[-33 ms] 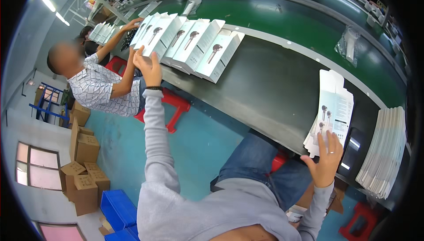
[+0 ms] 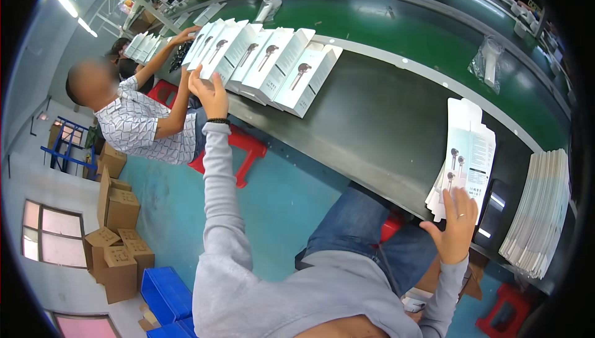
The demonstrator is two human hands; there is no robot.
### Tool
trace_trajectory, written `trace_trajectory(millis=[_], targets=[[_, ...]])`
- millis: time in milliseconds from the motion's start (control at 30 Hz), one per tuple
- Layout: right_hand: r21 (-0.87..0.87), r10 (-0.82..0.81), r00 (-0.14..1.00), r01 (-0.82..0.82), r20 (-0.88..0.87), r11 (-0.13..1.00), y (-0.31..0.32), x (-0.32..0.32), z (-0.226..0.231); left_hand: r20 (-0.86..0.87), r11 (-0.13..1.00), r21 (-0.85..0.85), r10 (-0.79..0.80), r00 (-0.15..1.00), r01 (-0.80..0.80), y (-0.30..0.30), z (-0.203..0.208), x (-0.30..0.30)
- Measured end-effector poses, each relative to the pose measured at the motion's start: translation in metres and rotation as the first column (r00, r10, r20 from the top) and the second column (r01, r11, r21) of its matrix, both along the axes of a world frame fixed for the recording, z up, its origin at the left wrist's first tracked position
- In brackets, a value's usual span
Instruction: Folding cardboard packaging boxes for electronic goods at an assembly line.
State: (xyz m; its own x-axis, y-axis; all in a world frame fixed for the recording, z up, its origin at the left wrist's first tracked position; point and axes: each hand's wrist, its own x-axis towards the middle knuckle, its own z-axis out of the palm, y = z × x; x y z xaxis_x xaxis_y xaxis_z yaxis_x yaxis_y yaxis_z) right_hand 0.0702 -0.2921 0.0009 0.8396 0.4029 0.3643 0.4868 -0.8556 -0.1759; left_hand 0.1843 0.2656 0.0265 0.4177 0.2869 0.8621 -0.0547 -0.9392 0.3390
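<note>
A row of upright white and pale-blue boxes [image 2: 269,62], printed with a dark handheld device, stands on the dark table's left part. My left hand [image 2: 212,95] is stretched out to the row's near side, fingers apart, at the lower edge of one box. Whether the fingertips press on it I cannot tell. At the right lies a small stack of flat, unfolded cartons [image 2: 472,146] with the same print. My right hand [image 2: 455,229] is spread open over the near end of this stack, with nothing gripped.
A co-worker [image 2: 145,112] sits at the left, arms reaching to the row's far end. Beside the flat cartons lie a dark, glossy slab [image 2: 493,208] and a thick carton bundle [image 2: 538,214]. Behind runs a green conveyor [image 2: 396,34] carrying a bagged white device [image 2: 491,65]. A red stool [image 2: 245,152] stands below.
My right hand has shifted slightly toward me over the flat cartons. The left hand and the boxes look almost the same.
</note>
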Motion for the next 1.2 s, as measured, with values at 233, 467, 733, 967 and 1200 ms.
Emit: trace_trajectory(millis=[233, 467, 733, 967, 1200], targets=[[0.000, 0.027, 0.993, -0.027, -0.113, 1.000, -0.013, -0.017, -0.014, 0.019, 0.983, -0.174, -0.051, 0.999, 0.054, 0.022, -0.028, 0.041], [0.172, 0.141, 0.950, -0.194, 0.279, 0.966, -0.027, -0.015, 0.009, -0.040, 0.986, -0.164, -0.044, 0.998, 0.037, 0.030, -0.023, 0.033], [0.944, -0.229, 0.973, 0.053, 0.023, 0.325, 0.011, -0.030, 0.032, -0.290, 0.576, 0.320, -0.696, 0.657, 0.752, -0.217, 0.019, -0.071], [0.918, 0.072, 0.955, 0.253, -0.288, 0.306, 0.045, -0.025, 0.026, -0.732, 0.252, -0.002, -0.660, 0.170, 0.968, -0.294, 0.057, -0.107], [0.705, 0.090, 0.994, -0.024, -0.057, 0.708, 0.028, -0.014, 0.045, -0.657, 0.189, -0.157, -0.753, 0.040, 0.969, -0.295, 0.042, -0.106]])
